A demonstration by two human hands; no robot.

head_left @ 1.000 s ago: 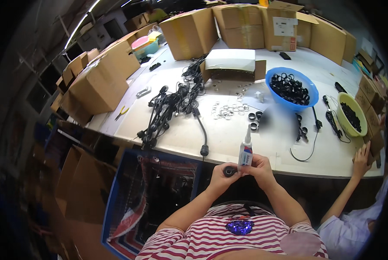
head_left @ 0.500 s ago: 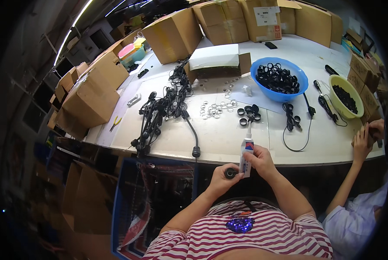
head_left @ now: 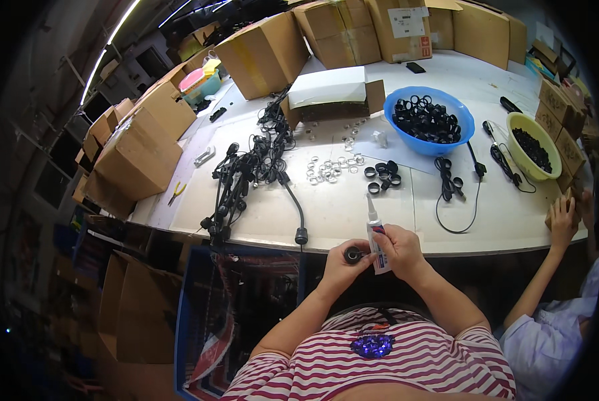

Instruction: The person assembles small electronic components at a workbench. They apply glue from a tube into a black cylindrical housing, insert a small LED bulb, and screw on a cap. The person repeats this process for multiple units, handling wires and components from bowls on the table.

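Note:
In my left hand (head_left: 339, 273) is a small round black part (head_left: 353, 254), its open end facing up. It looks like the end of a cable socket. My right hand (head_left: 403, 254) grips a white glue tube (head_left: 381, 262), its long pale nozzle pointing up and slightly left. The lower end of the tube is beside the left hand's fingers. Just beyond the nozzle, several black rings (head_left: 383, 177) lie on the table. Several clear lenses or rings (head_left: 329, 169) are scattered to their left.
A tangle of black cables (head_left: 249, 170) covers the table's left part, near yellow-handled pliers (head_left: 176, 194). A blue bowl (head_left: 470, 127) holds black rings; a yellow bowl (head_left: 515, 121) holds small black pieces. Cardboard boxes (head_left: 262, 57) line the back. A co-worker's hand (head_left: 564, 217) is at right.
The glue tube has tilted left, its nozzle moving left and slightly down. My left hand still holds the black part. The co-worker's hand at right has shifted.

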